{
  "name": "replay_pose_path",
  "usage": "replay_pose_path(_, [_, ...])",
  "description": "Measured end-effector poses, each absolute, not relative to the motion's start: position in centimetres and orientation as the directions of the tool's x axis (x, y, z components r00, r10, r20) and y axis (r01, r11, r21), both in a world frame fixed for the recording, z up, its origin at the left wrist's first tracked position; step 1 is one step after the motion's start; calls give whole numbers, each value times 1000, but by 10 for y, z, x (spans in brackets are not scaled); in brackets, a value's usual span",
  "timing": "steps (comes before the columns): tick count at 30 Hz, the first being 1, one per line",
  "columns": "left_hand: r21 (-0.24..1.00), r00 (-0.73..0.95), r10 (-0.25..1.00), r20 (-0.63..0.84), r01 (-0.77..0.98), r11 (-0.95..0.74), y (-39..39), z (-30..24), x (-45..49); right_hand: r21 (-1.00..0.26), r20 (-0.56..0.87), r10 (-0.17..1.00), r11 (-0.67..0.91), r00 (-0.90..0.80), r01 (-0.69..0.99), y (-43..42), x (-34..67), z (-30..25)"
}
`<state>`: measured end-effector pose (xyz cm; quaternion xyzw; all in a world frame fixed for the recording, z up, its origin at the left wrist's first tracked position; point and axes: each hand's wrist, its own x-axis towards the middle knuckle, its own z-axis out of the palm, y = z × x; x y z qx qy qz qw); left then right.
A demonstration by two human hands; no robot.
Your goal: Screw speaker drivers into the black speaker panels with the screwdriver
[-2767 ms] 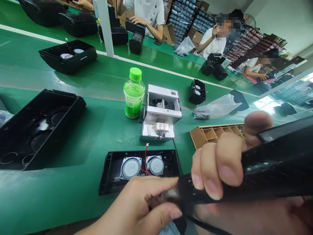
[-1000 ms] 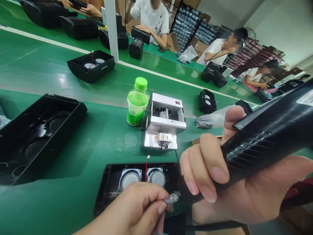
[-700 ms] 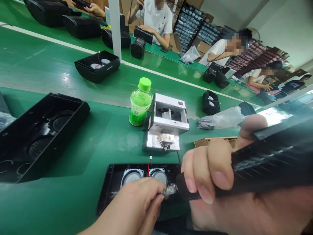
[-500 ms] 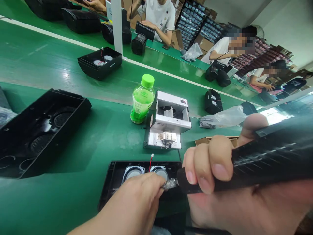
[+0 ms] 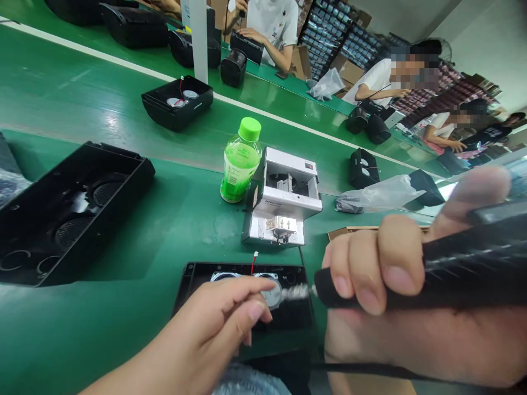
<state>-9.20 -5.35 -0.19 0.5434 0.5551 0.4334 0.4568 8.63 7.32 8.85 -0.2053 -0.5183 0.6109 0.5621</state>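
Right hand (image 5: 382,274) clamped round a black corded handheld tool (image 5: 453,280), its silvery wiry tip (image 5: 296,292) pointing left. Left hand (image 5: 214,315) open and empty, apart from the right, fingertips (image 5: 267,285) just beside that tip. Beneath them lies a black speaker housing (image 5: 288,312) with a round speaker driver (image 5: 272,296) and a red wire (image 5: 252,267). Beyond, on the green conveyor belt (image 5: 185,230): a white-and-silver screw feeder (image 5: 284,203), a green-capped bottle (image 5: 242,164), a larger black housing (image 5: 69,214) left, a cardboard tray (image 5: 349,232) right. A co-worker (image 5: 272,16) sits across the far belt.
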Motion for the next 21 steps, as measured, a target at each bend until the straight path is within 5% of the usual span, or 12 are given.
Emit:
replay_pose_path(4, [670,5,898,440,664,-332,-55,-13,-87,-795,530,844,465,-75,-389,98,65,85])
replay_pose_path(8, [391,198,865,460,830,-398,-54,-27,-75,-756,583,812,533,-20,-381,118,37,63])
replay_pose_path(21, [563,207,961,183,779,-275,-47,-26,-79,-791,568,820,519,-72,-323,123,35,49])
